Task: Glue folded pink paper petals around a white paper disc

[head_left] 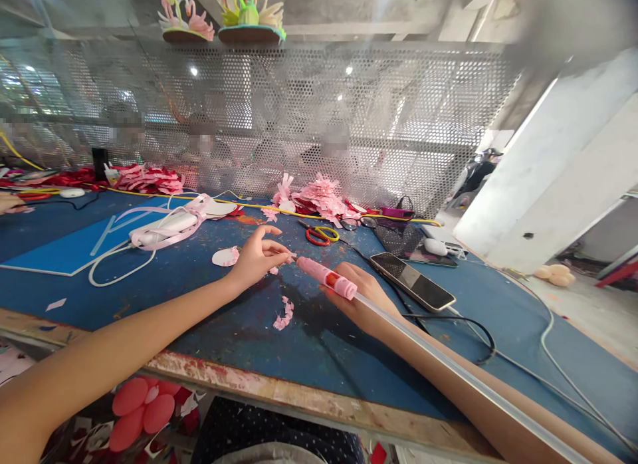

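My right hand is closed around a pink glue gun with a long clear glue stick running back along my forearm. The gun's tip points left at a small pink piece pinched in the fingertips of my left hand. Both hands hover just above the blue worktable. A small pink foam scrap lies on the table below the hands, and a white-pink petal piece lies just left of my left hand.
A phone lies right of my right hand with black and white cables around it. Red-handled scissors, glasses, piles of pink cut flowers, a white device wrapped in pink ribbon and a perforated metal screen stand behind.
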Tool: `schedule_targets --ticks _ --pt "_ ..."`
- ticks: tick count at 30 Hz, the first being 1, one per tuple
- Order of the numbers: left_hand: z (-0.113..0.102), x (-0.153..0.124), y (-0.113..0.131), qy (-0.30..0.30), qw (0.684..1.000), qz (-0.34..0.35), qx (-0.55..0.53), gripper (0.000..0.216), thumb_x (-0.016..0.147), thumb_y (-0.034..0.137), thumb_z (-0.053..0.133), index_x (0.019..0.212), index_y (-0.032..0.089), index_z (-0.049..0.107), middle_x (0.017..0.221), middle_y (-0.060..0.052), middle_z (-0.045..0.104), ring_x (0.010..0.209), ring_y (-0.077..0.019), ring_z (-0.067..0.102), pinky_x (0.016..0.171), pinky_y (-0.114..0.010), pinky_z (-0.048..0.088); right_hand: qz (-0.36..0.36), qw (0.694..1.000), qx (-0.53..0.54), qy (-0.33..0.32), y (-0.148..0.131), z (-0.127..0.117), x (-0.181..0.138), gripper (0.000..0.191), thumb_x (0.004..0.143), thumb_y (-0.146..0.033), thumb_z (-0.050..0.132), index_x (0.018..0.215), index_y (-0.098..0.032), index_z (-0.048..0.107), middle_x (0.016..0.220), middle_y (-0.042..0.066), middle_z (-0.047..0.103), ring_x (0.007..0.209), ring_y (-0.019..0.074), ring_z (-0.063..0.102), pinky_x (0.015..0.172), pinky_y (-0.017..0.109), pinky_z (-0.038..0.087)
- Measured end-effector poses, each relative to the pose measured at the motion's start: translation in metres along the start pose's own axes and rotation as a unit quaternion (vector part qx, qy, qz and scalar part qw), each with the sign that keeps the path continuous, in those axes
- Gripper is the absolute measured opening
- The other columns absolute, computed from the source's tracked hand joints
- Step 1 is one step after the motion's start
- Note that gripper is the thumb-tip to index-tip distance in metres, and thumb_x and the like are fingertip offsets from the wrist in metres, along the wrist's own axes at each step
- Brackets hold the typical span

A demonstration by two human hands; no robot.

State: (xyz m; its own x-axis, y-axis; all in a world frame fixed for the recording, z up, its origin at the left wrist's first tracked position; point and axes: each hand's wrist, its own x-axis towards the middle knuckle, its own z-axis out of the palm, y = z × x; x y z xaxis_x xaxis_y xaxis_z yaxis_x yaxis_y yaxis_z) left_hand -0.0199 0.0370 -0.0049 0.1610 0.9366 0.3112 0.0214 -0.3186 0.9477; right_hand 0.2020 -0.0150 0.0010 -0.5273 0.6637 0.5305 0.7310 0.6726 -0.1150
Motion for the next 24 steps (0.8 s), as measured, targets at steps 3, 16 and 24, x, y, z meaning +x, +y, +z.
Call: schedule_targets --ticks 3,16,24 --pt "-0.0001 0.0001 -0.0004 0.000 1.000 -0.001 -0.003 0.048 0.064 0.022 0.071 0.101 0.019 0.041 0.075 -0.001 0.068 0.068 -0.0176 0.070 0.067 -0.031 0.054 -0.007 1.000 -0.006 -0.001 0.0005 0.0008 0.0003 0.023 0.089 -0.031 0.043 0.068 -0.022 0.039 0.066 0.001 0.048 0.059 0.0142 0.042 0.056 0.025 0.033" --pt "0.0006 -0.0003 -0.0014 -0.010 1.000 -0.008 -0.003 0.047 0.065 0.019 0.070 0.102 0.019 0.041 0.075 -0.001 0.068 0.069 -0.0182 0.070 0.062 -0.027 0.053 -0.003 0.999 -0.027 -0.019 -0.0002 0.0013 -0.0011 0.023 0.090 -0.032 0.041 0.069 -0.022 0.037 0.066 0.001 0.048 0.058 0.0140 0.042 0.056 0.026 0.031" --pt "-0.0001 0.0003 -0.0002 0.003 1.000 -0.011 0.005 0.047 0.065 0.019 0.071 0.101 0.019 0.042 0.075 0.000 0.067 0.068 -0.0168 0.069 0.060 -0.025 0.052 0.051 0.997 -0.023 -0.045 0.0032 0.0008 0.0003 0.015 0.088 -0.025 0.043 0.073 -0.021 0.045 0.071 0.004 0.053 0.065 0.0165 0.047 0.059 0.027 0.034"
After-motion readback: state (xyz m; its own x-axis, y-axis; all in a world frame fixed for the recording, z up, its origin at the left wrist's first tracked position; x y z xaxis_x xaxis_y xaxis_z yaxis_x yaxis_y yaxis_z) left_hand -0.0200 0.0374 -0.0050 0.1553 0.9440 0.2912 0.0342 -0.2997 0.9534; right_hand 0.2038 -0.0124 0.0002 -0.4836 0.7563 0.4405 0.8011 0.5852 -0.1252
